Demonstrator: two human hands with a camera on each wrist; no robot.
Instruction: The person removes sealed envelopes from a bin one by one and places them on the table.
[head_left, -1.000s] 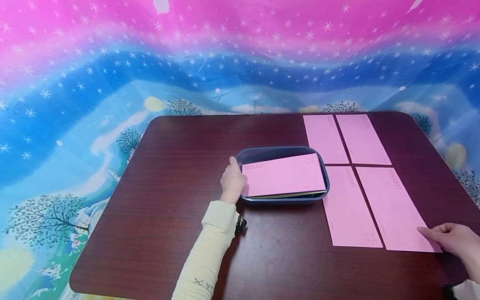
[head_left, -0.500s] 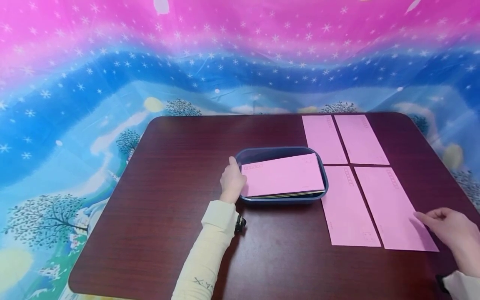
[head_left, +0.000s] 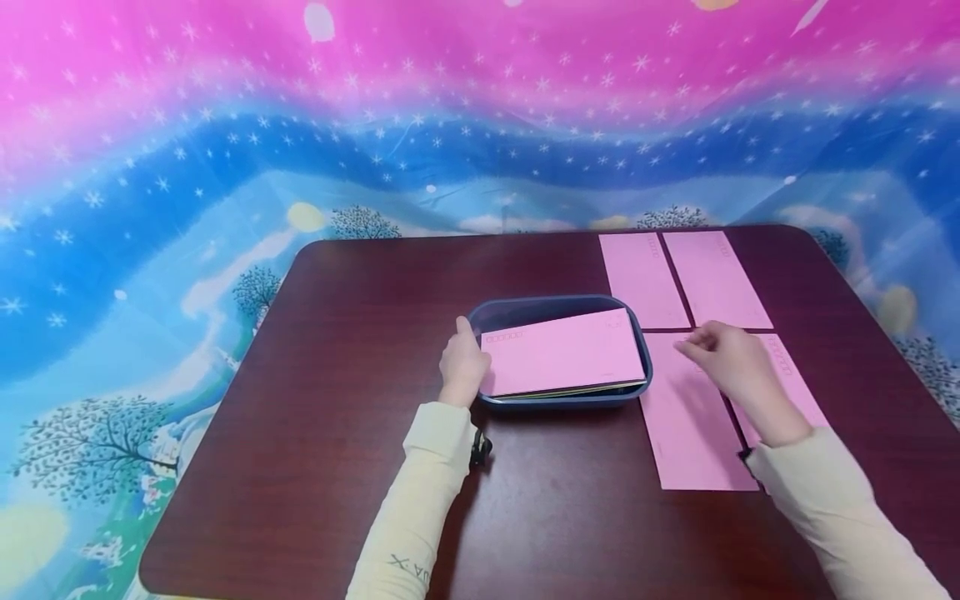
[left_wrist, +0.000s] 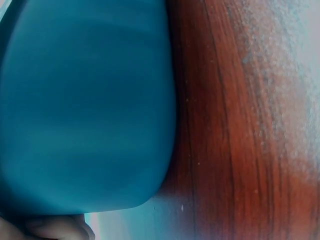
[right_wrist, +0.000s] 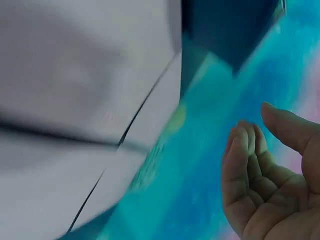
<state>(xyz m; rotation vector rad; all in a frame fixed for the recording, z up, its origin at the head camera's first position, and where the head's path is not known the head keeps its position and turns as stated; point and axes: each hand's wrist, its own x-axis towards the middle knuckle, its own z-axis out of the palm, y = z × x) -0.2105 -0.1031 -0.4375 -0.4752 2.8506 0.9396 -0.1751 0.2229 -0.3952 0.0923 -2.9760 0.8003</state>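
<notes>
My left hand [head_left: 463, 364] grips the left end of a dark blue plastic bin [head_left: 551, 403] in the head view. In the left wrist view the bin's outer wall [left_wrist: 90, 110] fills much of the picture, with fingertips [left_wrist: 60, 227] at its edge. A pink envelope [head_left: 562, 354] lies on top of a stack inside the bin, tilted, with yellowish edges below it. My right hand [head_left: 731, 371] hovers over the laid-out pink envelopes, right of the bin. Its fingers are loosely bent with nothing between them, as the right wrist view also shows.
Several pink envelopes lie in two rows on the right: a far-left one [head_left: 641, 279], a far-right one [head_left: 716, 279], a near-left one [head_left: 693, 442] and a near-right one [head_left: 795, 392] partly behind the right arm. The brown table [head_left: 315, 400] meets a patterned cloth [head_left: 225, 167] behind.
My right hand has let go of the near-right envelope's edge and moved left and away from me, over the envelopes toward the bin. The left hand stays on the bin.
</notes>
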